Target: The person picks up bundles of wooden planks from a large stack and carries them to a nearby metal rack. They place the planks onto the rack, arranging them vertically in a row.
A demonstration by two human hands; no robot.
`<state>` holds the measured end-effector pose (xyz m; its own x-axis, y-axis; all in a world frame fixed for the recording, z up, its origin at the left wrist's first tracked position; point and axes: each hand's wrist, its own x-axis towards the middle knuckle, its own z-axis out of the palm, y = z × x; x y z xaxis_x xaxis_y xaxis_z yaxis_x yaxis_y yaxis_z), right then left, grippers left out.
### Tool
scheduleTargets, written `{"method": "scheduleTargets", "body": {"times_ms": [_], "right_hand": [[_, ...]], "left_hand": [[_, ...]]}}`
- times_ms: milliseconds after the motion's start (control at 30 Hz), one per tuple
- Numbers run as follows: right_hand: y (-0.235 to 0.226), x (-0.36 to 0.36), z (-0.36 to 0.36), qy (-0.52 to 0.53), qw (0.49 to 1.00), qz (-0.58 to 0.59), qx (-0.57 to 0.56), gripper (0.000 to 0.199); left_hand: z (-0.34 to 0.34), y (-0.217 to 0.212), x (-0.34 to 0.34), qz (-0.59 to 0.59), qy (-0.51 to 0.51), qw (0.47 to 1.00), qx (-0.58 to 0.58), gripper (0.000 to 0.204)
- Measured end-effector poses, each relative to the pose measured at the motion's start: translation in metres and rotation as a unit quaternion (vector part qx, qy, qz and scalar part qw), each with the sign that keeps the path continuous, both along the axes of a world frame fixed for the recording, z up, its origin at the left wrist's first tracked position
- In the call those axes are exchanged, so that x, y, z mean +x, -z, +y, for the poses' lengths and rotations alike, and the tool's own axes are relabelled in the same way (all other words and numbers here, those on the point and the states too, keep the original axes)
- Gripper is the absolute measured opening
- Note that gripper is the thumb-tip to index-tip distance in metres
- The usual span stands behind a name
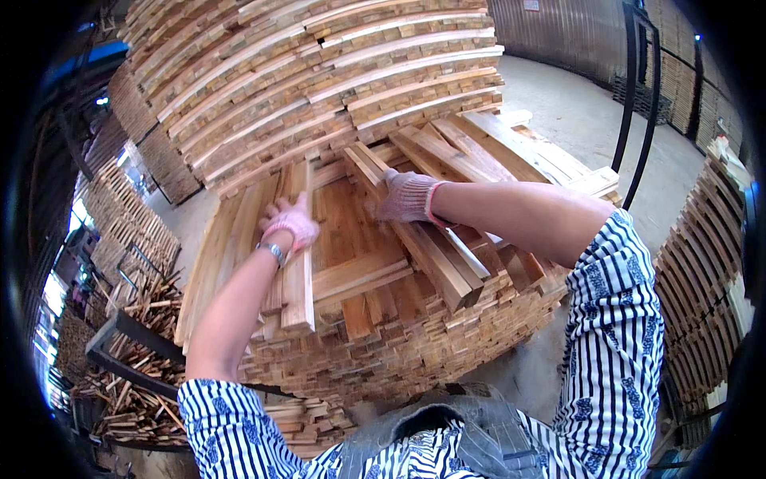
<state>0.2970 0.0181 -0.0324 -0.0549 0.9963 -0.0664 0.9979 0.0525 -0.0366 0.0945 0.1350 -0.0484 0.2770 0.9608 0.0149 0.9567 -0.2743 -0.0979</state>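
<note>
Timber in a tall stack [319, 80] rises along the far edge of a low stack [399, 359], whose top carries loose boards. Over its near right corner comes the right arm [511, 211], elbow out, forearm reaching level across toward the middle; the left arm [227, 323] extends forward over the near left corner. Off the low stack's left edge, a dark metal frame [132, 339] stands by a jumble of thin sticks [140, 399]; whether it encloses them I cannot tell. Narrow boards [443, 267] run from the middle of the far edge past the near edge, and the right hand [403, 197], gloved, has its grip closed around them, fingers partly blurred. Near the left edge, the left hand [289, 223], also gloved, lies with fingers spread on a pale board [298, 291], its grip unclenched. A silver band [272, 252] circles the left wrist.
</note>
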Motion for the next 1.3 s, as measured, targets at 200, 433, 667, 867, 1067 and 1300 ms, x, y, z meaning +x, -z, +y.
{"method": "scheduleTargets", "body": {"times_ms": [200,433,667,867,1067,1300], "right_hand": [[0.004,0.029,0.005,-0.021,0.943,0.327,0.058,0.059],[0.03,-0.022,0.055,-0.092,0.92,0.358,0.132,0.032],[0.044,-0.089,0.127,-0.212,0.964,-0.02,0.16,0.034],[0.054,-0.101,0.192,-0.108,0.986,-0.061,0.114,0.039],[0.001,-0.068,0.081,0.055,0.952,0.3,-0.009,0.063],[0.066,-0.078,0.109,0.16,0.905,0.38,0.104,0.056]], "left_hand": [[0.012,-0.005,-0.015,-0.019,0.027,0.997,-0.076,0.082],[0.023,0.002,-0.084,-0.072,0.108,0.992,-0.005,0.075],[0.028,0.007,-0.087,-0.093,0.11,0.989,-0.011,0.068],[0.005,-0.011,-0.056,-0.128,0.159,0.979,0.019,0.055],[0.021,0.009,-0.09,-0.133,0.127,0.982,0.029,0.055],[0.028,0.011,-0.082,-0.132,0.124,0.983,0.022,0.056]]}}
